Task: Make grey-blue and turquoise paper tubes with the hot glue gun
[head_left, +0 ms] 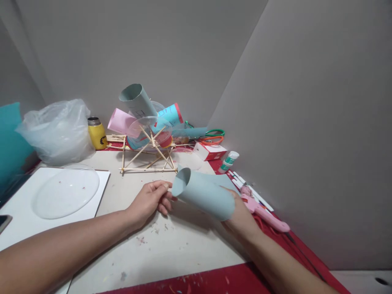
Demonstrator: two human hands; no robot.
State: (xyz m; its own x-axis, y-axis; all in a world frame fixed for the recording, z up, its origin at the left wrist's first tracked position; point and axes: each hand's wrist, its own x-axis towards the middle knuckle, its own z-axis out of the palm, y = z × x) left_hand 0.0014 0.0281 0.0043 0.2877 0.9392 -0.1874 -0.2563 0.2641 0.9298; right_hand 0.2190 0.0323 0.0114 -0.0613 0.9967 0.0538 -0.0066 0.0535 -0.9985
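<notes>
Paper tube (205,196), pale blue and open at the end facing left, sits tilted between both hands in the head view, raised over a beige board (128,265) with a shadow beneath it. Right hand (235,208) grips the tube at its lower right end, most of its fingers hidden by the paper. Left hand (154,198) is at the open end, fingers curled and thumb near the forefinger, right by the rim; whether they pinch the paper, I cannot tell. Behind the tube shows a pale blue sheet (225,180).

Beyond the hands stands a stick frame (153,141) with a clear disc (147,122) at its near side. Around it are a grey-blue tube (142,102) pointing up, a pink tube (121,121) and a bright blue tube (168,116) edged in red.

To the right of the frame, scissors (216,136) with green and orange handles are by a white and red box (202,152). A glue stick (229,162), white pens (263,200) and a pink glue gun (266,215) follow along the grey wall (306,122), over red cloth (226,281).

On the left, a clear plate (67,200) lies on a white board (102,183). Past that board are a plastic bag (61,130) and a yellow bottle (97,136), side by side. A dark-screened phone (4,222) is cut off by the left edge.
</notes>
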